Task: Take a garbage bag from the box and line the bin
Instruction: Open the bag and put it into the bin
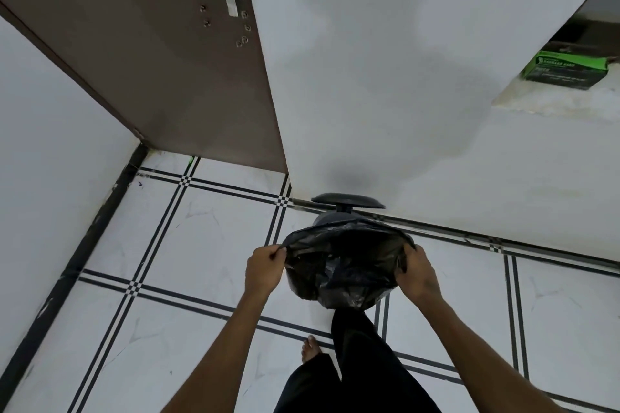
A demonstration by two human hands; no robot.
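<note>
A black garbage bag is spread open over a small dark bin on the tiled floor by the white wall. The bin's lid stands raised behind it. My left hand pinches the bag's left edge. My right hand grips the bag's right edge, fingers curled into the plastic. Most of the bin is hidden by the bag. The green and black garbage bag box lies on a ledge at the upper right.
A brown door with a metal latch stands open at the left. My leg in black trousers and a bare foot are just below the bin. White tiles with black lines cover the floor.
</note>
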